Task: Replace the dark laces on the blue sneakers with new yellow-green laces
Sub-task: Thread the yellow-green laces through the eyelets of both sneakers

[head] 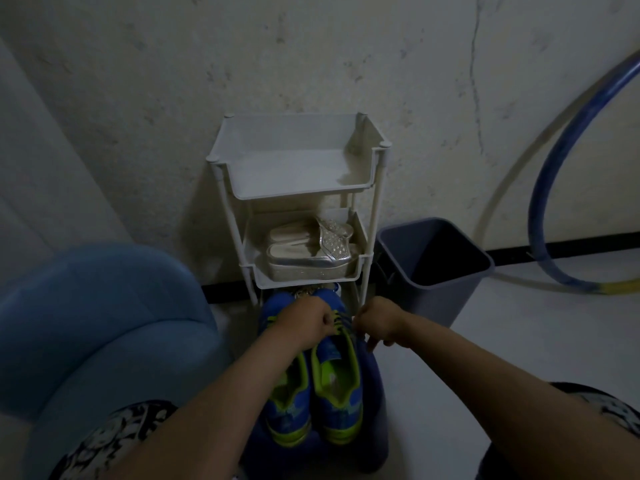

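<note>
Showing, from left to right: one blue upholstered seat (pixel 104 323), cut off by the frame edge; two blue sneakers (pixel 341 386) side by side on a dark blue cushion (pixel 372 393), heels nearest the camera, toes below one white rack (pixel 301 194). Left hand (pixel 304 323) covers the left sneaker's eyelets, fingers curled and pinching the yellow-green lace (pixel 335 320) threaded across the right sneaker. Right hand (pixel 377 323) sits at that sneaker's outer edge, fingers curled; whether they hold a lace end cannot be told in the dim light. Two silver shoes (pixel 308 251) fill the rack's middle tier; its lowest tier is mostly hidden. One grey bin (pixel 433 268) and one blue hoop (pixel 536 202), partly cropped, stand rightmost.
</note>
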`<state>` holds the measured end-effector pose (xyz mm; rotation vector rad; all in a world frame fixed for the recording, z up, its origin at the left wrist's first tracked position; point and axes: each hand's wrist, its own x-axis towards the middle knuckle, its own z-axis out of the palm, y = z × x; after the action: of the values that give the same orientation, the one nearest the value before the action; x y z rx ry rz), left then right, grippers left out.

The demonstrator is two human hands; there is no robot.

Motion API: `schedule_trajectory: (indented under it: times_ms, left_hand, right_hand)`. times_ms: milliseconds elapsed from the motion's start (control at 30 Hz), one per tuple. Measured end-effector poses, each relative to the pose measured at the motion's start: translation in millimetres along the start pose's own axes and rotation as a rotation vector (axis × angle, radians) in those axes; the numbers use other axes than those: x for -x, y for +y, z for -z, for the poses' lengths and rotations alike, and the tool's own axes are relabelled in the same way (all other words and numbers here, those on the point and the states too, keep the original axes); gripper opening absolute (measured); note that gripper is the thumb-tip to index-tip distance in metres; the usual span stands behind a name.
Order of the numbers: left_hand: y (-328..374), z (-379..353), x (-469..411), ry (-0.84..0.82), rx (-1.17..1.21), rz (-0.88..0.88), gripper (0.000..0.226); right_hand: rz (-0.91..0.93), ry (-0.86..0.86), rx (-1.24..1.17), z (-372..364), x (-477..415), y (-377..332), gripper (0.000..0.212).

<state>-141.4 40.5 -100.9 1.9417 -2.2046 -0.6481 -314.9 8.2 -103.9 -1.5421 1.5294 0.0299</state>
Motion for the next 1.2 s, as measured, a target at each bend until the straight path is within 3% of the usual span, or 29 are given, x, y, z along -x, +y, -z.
schedule_trajectory:
  times_ms: [133,367,533,600,667,733,833,933,1067,1200]
  left_hand:
    - [-3,12,-2,-0.078,-0.071,-0.007,0.011]
    - [-2,18,2,-0.083,-0.111,-0.040,0.011]
    - [1,19,5,-0.110,-0.169,-0.091,0.011]
    - [1,23,6,-0.120,-0.184,-0.098,0.011]
    - [0,26,6,-0.136,-0.170,-0.090,0.012]
    - [-1,27,6,-0.157,-0.123,-0.080,0.013]
    - [3,24,8,-0.185,-0.077,-0.073,0.016]
    - [4,21,7,-0.185,-0.081,-0.081,0.017]
    - [-7,20,4,-0.217,-0.047,0.000,0.018]
    - [-8,26,3,-0.235,0.014,0.027,0.013]
  right_hand:
    - [-0.022,0.093,-0.079,5,-1,3,0.019]
    - [-0.001,0.180,-0.548,9,-1,2,0.014]
    - [0.025,0.241,-0.868,14,4,-3,0.024]
    - [0.074,0.284,-0.884,20,6,-4,0.033]
    - [0.147,0.351,-0.749,25,6,-4,0.031]
    - [0.233,0.389,-0.461,25,5,-3,0.021]
    - [0.314,0.269,0.110,18,6,-3,0.021]
    - [0.259,0.170,0.571,16,13,-5,0.030]
    - [0.230,0.087,0.597,26,17,-4,0.025]
    - [0.106,0.275,0.706,36,17,3,0.033]
